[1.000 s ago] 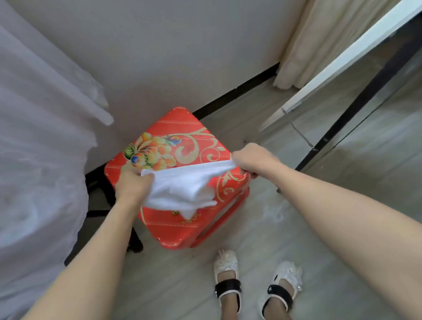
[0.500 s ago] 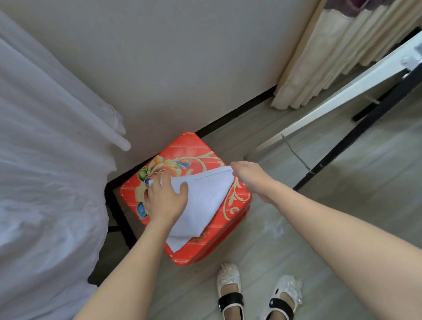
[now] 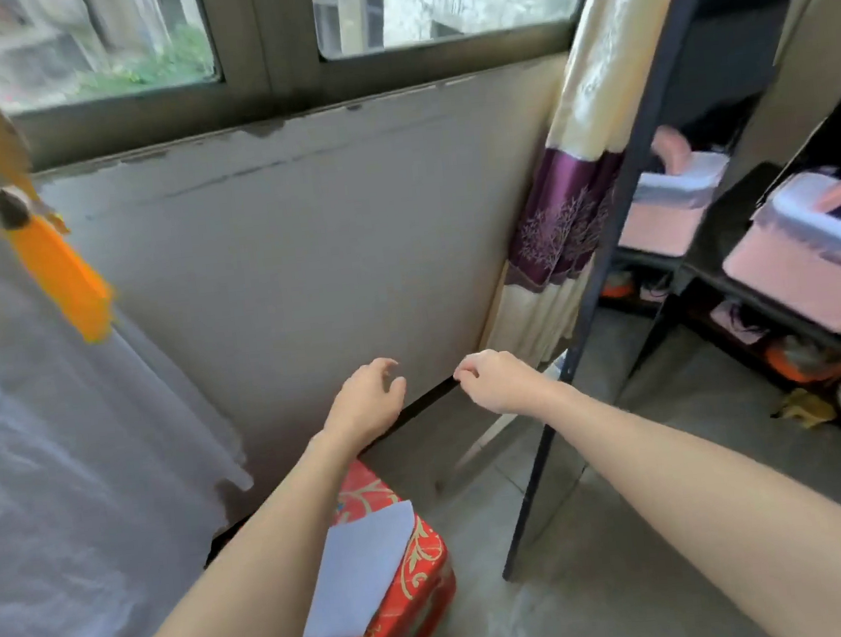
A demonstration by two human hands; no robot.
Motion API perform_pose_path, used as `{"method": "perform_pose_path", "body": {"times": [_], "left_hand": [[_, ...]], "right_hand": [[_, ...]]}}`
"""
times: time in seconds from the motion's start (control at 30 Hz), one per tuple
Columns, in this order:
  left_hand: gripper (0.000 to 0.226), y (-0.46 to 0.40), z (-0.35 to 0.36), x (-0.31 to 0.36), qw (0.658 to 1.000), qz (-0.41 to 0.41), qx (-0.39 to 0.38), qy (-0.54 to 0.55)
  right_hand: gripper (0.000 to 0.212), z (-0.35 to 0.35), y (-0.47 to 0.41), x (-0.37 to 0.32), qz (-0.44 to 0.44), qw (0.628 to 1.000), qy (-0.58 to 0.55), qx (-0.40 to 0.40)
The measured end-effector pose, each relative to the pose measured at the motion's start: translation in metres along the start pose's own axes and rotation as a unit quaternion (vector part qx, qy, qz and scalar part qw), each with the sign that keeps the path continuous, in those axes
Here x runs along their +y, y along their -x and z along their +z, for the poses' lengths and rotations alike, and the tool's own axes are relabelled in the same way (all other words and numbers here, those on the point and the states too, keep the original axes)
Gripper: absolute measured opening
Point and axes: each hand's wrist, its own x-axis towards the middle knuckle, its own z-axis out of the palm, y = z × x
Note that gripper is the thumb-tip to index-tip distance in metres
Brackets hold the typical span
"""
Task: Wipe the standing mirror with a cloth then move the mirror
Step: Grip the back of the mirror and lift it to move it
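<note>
Both bare arms reach forward, side by side. The left hand (image 3: 367, 400) and the right hand (image 3: 496, 380) are up in the air, near each other but apart. Their fingers curl loosely, and neither hand holds anything.

The cloth (image 3: 361, 575) in front of you is white and folded into a flat, roughly rectangular pad. It lies on top of a red stool (image 3: 409, 591) with gold scroll ornament, low in your view, partly hidden behind your left forearm; one corner points toward the wall. The standing mirror (image 3: 709, 249) stands to your right, tilted so its top leans away from you. It has a thin black frame whose left edge runs diagonally from the upper right down to the floor. Its glass reflects a dark shelf rack holding pink and white boxes. Cloth and mirror are well apart.
</note>
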Motion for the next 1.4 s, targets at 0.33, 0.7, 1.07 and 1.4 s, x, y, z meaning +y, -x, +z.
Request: {"method": "perform_pose_path", "body": {"times": [0.33,0.7,1.07,1.4], "left_hand": [[0.032,0.005,-0.105,0.145,0.985,0.137,0.104,0.019],[0.029,0.015,-0.149,0.25,0.963,0.201,0.157,0.089],[0.029,-0.024,-0.186,0.311,0.939,0.27,0.174,0.127],[0.026,-0.045,-0.181,0.359,0.925,0.308,0.128,0.183]], "right_hand": [[0.023,-0.186,0.067,-0.039,-0.181,0.832,0.374,0.367],[0.039,-0.273,0.104,-0.04,-0.113,0.724,0.513,0.447],[0.065,-0.323,0.085,-0.061,-0.014,0.641,0.477,0.602],[0.054,-0.332,0.106,-0.03,-0.063,0.592,0.393,0.701]]}}
